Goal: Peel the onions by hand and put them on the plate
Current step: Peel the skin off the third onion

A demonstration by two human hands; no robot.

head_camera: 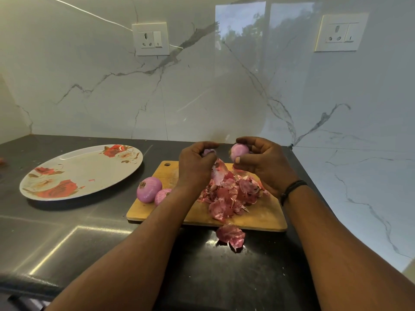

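I see the right hand [260,162] gripping a peeled onion [239,151] above the cutting board [265,215]; the left hand [197,167] pinches a skin [219,170] so scraps land there; plate [74,173] waits left.

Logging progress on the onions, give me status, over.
Right hand grips a peeled onion; left hand pinches loose skin. Two onions wait on the board. Plate holds none. Nothing in the way.

A home kitchen
Dark bench [67,232] against a marble-veined wall [202,90] — wall sockets [151,39], wooden chopping board [258,217], flowered plate [74,176].
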